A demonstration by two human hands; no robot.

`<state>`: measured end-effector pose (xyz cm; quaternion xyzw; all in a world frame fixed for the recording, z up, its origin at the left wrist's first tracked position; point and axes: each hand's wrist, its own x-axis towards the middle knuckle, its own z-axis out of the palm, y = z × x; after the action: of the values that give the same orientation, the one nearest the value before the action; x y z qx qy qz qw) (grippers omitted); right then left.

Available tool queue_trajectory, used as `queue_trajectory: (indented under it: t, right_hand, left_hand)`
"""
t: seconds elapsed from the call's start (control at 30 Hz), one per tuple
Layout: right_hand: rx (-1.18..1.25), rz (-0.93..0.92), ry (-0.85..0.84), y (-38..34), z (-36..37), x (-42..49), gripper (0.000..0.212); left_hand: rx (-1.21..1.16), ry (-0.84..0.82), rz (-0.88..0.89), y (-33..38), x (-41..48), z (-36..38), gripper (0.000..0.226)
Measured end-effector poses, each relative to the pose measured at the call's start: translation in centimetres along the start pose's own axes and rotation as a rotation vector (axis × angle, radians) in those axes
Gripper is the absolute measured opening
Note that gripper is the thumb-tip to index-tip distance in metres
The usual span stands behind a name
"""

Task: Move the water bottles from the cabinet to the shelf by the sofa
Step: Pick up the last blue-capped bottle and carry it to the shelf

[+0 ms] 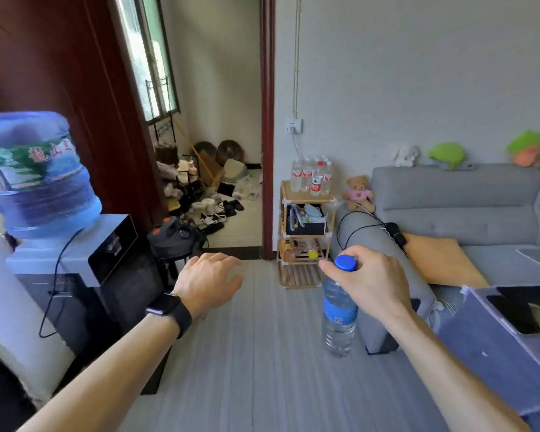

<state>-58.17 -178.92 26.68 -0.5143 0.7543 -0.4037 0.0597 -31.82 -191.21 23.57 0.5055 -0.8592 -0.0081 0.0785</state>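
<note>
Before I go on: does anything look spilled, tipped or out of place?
Nothing spilled or tipped. The bottle hangs upright from the right hand, and the bottles on the shelf top stand upright. Only untidy spots: shoes strewn beyond the doorway and a black cable draped over the sofa arm.

The shelf [306, 199] stands against the far wall, with the doorway [225, 120] to its left and the sofa [455, 198] just beside it on the right. Water bottles [311, 177] stand on its top tier. A water dispenser [75, 263] stands far left, carrying a jug [35, 173]. The right grip [368, 279] holds a nearer bottle [339, 310] in front of the sofa's arm.
</note>
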Motion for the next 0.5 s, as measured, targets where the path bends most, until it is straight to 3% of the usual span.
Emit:
queue_trajectory:
  t: [0.3,0.5]
  right_hand:
    - [0.034,-0.021,-0.121,3.5,7.3,17.9,0.035]
    - [0.087,0.025,-0.095,5.6,11.3,30.5,0.029]
  left_hand:
    - [0.009,-0.024,0.036,-4.1,21.1,3.7,0.046]
    - [0.011,0.026,0.031,-7.8,36.5,4.7,0.047]
